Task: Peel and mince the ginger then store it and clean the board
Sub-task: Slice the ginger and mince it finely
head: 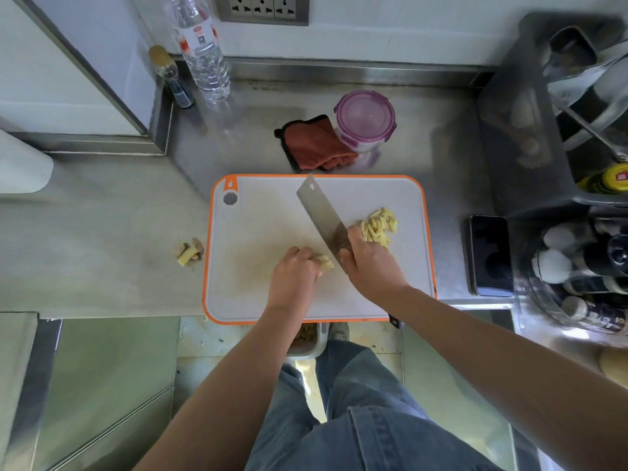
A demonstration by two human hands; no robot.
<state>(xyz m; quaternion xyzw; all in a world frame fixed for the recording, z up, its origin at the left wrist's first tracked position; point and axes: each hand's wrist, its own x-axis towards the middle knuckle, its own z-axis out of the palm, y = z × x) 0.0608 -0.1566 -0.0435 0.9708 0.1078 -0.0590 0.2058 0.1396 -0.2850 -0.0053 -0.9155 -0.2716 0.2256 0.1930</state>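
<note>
The left hand (295, 270) lies knuckles up on the cutting board (261, 219), its fingers curled down over a small bunch of ginger sticks (325, 262), pinning them to the board. The cut ends of the sticks poke out toward the knife. The right hand (368, 264) is clamped round the handle of a cleaver (321, 212), with the thumb and forefinger up against the base of the blade. The blade runs diagonally away from the body, its edge just beside the ginger ends. Both forearms reach in from the bottom of the view, above blue jeans (360, 419).

A loose pile of cut ginger (379, 226) sits on the board to the right of the blade, partly hidden by the right hand. The board is grey with an orange rim and lies on a steel tabletop (102, 232). Off the board's left edge lie some ginger scraps (190, 252). Behind the board are a rust-red cloth (316, 144) and, touching it, a clear tub with a purple lid (365, 119), closed. A dark phone (491, 254) lies to the right of the board, near a rack of bottles (577, 266). In the far left corner stand a clear water bottle (202, 52) and a small dark bottle (173, 78), below a row of wall sockets (263, 8). A bin (307, 338) shows under the board's near edge.

The water bottle's red and white label carries a QR code; its writing is too small to read.
</note>
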